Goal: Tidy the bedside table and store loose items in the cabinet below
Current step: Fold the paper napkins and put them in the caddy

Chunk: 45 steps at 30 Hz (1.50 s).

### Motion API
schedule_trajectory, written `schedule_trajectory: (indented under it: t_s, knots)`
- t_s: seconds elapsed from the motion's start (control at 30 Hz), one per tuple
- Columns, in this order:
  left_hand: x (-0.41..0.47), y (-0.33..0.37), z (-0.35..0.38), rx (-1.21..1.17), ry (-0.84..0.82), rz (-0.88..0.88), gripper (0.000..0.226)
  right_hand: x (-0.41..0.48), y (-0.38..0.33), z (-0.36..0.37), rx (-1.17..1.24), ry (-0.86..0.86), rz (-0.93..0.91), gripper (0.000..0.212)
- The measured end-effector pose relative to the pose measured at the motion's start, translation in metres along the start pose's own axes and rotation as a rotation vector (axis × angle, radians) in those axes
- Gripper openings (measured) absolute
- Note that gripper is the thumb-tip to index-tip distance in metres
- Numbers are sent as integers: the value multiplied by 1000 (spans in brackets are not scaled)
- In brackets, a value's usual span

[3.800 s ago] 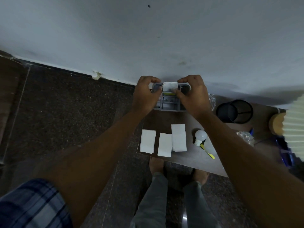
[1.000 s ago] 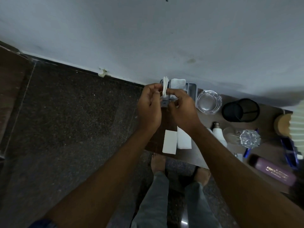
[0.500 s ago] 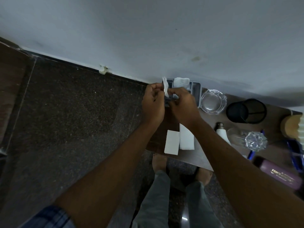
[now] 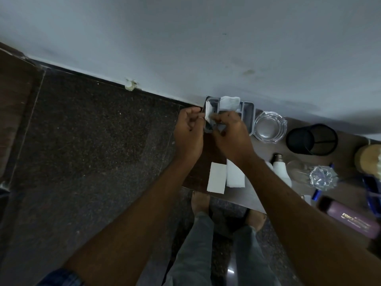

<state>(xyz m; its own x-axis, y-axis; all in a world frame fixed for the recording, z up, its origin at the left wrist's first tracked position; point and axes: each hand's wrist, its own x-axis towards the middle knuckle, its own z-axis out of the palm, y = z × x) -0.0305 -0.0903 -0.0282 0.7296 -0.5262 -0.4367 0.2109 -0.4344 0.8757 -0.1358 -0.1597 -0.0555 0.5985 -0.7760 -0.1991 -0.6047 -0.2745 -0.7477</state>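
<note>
**One slip off the table, folded and held over the organiser**

Down from three white slips on the bedside table (image 4: 198, 174) a few seconds ago to two: a left slip (image 4: 216, 179) and a right slip (image 4: 235, 176), lying side by side near the front edge. Third one now up in both hands as a folded slip (image 4: 207, 114), standing on edge. Pinched from the left by the left hand (image 4: 188, 129) and from the right by the right hand (image 4: 231, 137), fingertips closed tight on the paper, other fingers curled in. Lower than a second ago, right at the left end of the grey organiser (image 4: 248, 115) against the wall. Cannot tell whether touching the tray or just above it.

A crumpled white wad (image 4: 229, 103) already sitting in the organiser's rear section.

Probably means filing the slips one at a time: one nearly in, two left. Plenty still loose besides: glass ashtray (image 4: 270, 126), black mesh cup (image 4: 311, 139), bulb (image 4: 280, 171), purple bottle (image 4: 350, 221). No cabinet in view, so the storing stage looks not yet begun. Thin paper, likely to spring open on release unless pressed down into a slot.
</note>
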Motion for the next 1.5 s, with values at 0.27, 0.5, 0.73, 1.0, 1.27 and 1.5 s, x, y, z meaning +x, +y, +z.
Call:
schedule_trajectory:
  t_s: [0.27, 0.5, 0.73, 1.0, 1.27, 1.5]
  knots:
    - [-17, -25, -17, 108, 8, -19, 20, -29, 4, -4, 75, 32, 36, 20]
    - [-48, -62, -18, 266, -80, -55, 19, -71, 26, 8, 132, 68, 111, 20]
    - [-59, -96, -22, 341, -105, -136, 19, -112, 54, 34, -19, -25, 187, 27]
    - [-50, -120, -28, 501, -172, -135, 17, -121, 63, 51, -260, -219, 232, 45]
    - [-47, -124, -23, 522, -183, -122, 19, -113, 58, 62, -351, -246, 240, 43]
    - [-20, -122, -43, 535, -88, -123, 20, -87, 41, 81, -346, -220, 206, 43]
